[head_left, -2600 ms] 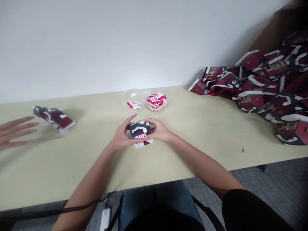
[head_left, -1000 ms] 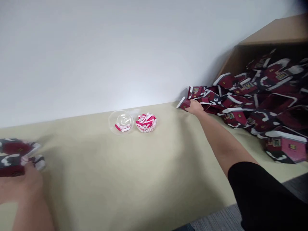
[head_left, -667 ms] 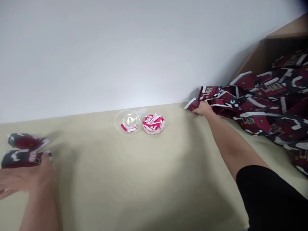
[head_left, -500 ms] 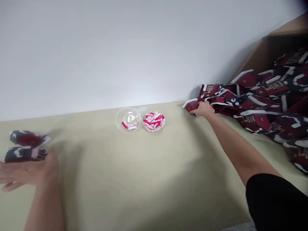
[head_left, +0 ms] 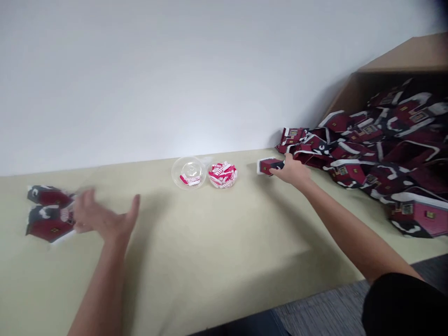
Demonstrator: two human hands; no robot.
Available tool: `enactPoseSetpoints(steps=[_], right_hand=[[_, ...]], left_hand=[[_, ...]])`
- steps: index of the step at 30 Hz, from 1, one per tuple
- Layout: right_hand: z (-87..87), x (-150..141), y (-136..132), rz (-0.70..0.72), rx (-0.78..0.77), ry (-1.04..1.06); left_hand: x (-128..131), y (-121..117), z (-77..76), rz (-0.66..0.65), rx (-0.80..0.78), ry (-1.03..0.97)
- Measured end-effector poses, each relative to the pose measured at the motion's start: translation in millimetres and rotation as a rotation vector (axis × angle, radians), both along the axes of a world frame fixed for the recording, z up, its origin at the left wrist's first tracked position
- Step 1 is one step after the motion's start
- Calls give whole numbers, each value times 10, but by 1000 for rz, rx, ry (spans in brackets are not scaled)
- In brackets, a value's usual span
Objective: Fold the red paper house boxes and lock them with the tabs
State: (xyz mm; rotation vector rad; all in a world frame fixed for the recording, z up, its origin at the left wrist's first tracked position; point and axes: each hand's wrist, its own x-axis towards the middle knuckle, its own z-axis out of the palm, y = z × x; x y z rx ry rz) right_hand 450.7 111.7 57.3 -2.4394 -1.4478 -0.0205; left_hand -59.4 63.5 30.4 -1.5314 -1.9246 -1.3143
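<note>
Bowls [head_left: 189,164] near wall [head_left: 210,70], box [head_left: 406,55], heaped houses [head_left: 352,173]

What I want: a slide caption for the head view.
Right hand holds a model house; left hand is open beside two more houses.

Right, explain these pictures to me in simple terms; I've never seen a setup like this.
There's no machine here: these are a person's bare hands, seen from a camera worn on the head, looking forward and down at a pale table. The right hand holds a small dark-red house. The left hand, blurred, is open beside two similar houses; whether it touches them, I can't tell. At the back sit two clear dishes with red-and-white pieces. To the right, a pile of houses spreads from a brown box.
</note>
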Motion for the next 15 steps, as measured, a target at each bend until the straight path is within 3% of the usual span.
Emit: enactPoseSetpoints(steps=[4,8,11,15], right_hand=[[327,-546,-578,157,-123,-92],[484,-1144,-979,379,-180,-133],[502,-1605,-1109,546,-164,-183],[484,-2093,-1101,795,-165,-157]], left_hand=[[558,-131,-114,-352,64,209],[1104,-481,-212,-650,-99,321],[1312,-683,-277,-758,-201,326],[1355,-725,-355,-752,-303,189]])
